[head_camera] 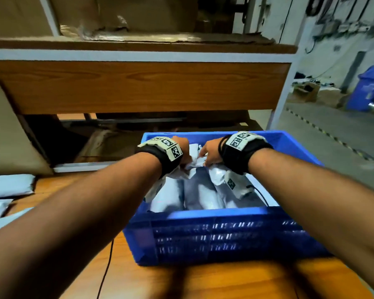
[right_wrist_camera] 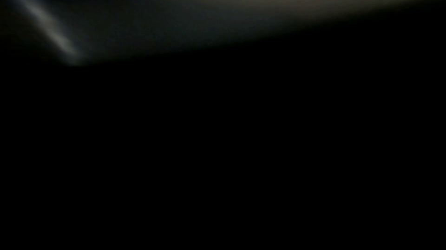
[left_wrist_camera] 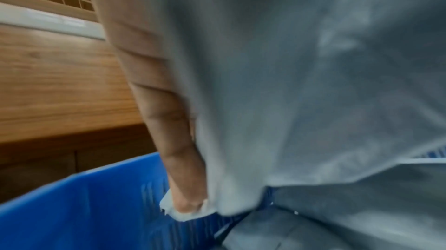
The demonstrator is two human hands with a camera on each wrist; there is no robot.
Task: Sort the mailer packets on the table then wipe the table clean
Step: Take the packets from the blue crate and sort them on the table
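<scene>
While both hands clutch the packets at frame centre, they tuck them upright into the crate, likely for sorting.

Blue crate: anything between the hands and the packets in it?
Nothing visible. Both the left hand and right hand are already inside the blue crate, gripping the crumpled tops of the grey mailer packets. The left wrist view shows fingers directly against a packet. The right wrist view is dark.
</scene>
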